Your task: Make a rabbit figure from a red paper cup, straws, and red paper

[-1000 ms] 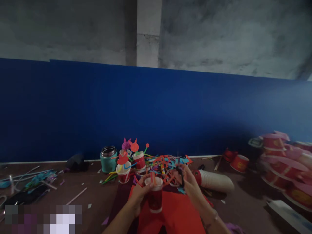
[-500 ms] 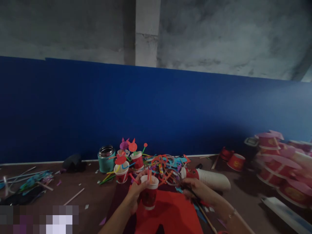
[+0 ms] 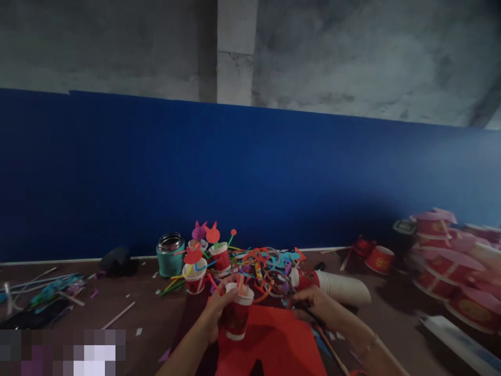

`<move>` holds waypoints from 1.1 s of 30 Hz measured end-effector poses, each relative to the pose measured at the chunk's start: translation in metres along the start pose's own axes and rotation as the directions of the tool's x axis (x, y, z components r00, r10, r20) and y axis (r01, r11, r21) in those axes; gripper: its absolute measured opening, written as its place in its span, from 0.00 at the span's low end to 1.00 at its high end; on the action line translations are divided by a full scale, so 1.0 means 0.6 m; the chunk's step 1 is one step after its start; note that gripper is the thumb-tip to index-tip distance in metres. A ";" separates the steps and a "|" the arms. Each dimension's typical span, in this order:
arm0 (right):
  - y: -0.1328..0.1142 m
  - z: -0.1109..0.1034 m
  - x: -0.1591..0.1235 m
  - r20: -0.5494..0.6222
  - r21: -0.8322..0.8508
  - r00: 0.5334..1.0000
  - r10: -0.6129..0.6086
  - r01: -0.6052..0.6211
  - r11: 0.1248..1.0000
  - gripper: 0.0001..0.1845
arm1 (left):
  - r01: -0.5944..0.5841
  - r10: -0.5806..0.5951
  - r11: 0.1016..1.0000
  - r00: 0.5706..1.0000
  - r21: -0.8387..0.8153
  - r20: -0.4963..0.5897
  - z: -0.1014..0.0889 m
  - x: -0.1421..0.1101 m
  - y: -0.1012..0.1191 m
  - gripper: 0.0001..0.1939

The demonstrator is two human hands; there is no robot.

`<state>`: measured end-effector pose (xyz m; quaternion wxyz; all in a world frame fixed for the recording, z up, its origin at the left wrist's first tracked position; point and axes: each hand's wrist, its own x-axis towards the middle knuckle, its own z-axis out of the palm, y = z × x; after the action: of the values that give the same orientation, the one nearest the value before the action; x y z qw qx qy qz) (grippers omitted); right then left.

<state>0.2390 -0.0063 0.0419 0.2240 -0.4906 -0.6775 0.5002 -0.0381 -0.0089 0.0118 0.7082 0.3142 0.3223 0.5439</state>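
My left hand [image 3: 217, 309] is wrapped round a red paper cup [image 3: 237, 314] with a white rim, held over a red paper sheet [image 3: 279, 347]. Short straws stick up out of the cup. My right hand [image 3: 313, 302] rests low on the table to the right of the cup, fingers closed on dark scissors [image 3: 307, 312] whose tip points right and down. Just beyond both hands lies a heap of coloured paper strips and loops [image 3: 266, 266].
Decorated cups with paper shapes on straws [image 3: 207, 256] and a teal-wrapped jar [image 3: 170, 255] stand behind. A sleeve of stacked cups [image 3: 336, 287] lies on its side at right. Piles of red bowls [image 3: 450, 261] fill the far right. Straws and scraps [image 3: 50, 292] litter the left.
My right hand has dropped from beside the cup's rim down to the table at the right, taking the scissors with it. The left hand keeps the cup, now slightly tilted.
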 end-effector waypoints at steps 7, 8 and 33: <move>-0.002 0.007 -0.006 -0.054 0.017 0.994 0.094 -0.093 0.996 0.20 | 0.027 -0.027 1.000 1.000 -0.004 0.009 0.003 -0.004 0.000 0.35; -0.005 0.009 -0.006 -0.056 0.032 0.994 0.090 -0.088 0.996 0.20 | 0.028 -0.028 1.000 1.000 0.002 0.009 0.002 -0.003 -0.001 0.36; -0.013 0.012 -0.007 -0.054 -0.028 0.998 0.035 -0.037 0.999 0.16 | 0.053 -0.053 0.998 0.998 -0.015 0.016 0.007 -0.012 0.007 0.34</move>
<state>0.2316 -0.0133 0.0469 0.2257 -0.5191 -0.6693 0.4812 -0.0384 -0.0152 0.0188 0.7274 0.3044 0.3207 0.5248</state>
